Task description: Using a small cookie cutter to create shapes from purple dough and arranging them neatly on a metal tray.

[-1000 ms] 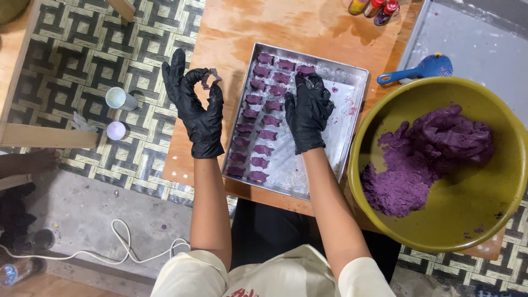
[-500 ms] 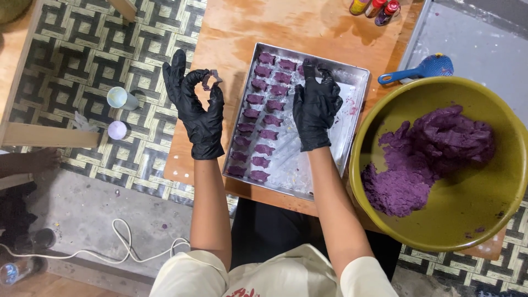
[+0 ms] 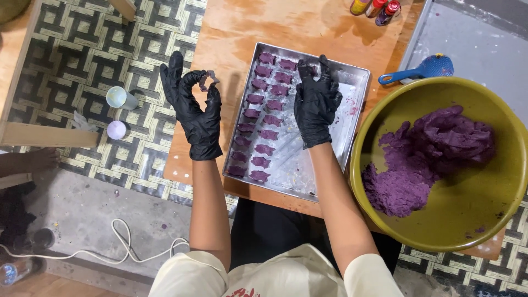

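Here left hand [image 3: 195, 107] pinches a cutter [image 3: 208, 80].

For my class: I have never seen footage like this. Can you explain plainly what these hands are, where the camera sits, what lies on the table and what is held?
There is no machine here. A camera worn on a person's head looks straight down at their own two hands in black gloves. The left hand is raised beside the tray and pinches a small cutter-like piece in its fingertips. The right hand hovers over a metal tray, which holds rows of small purple dough shapes. To the right sits a large yellow-green bowl with a lump of purple dough, with a blue scoop behind it. All of it rests on a wooden table.
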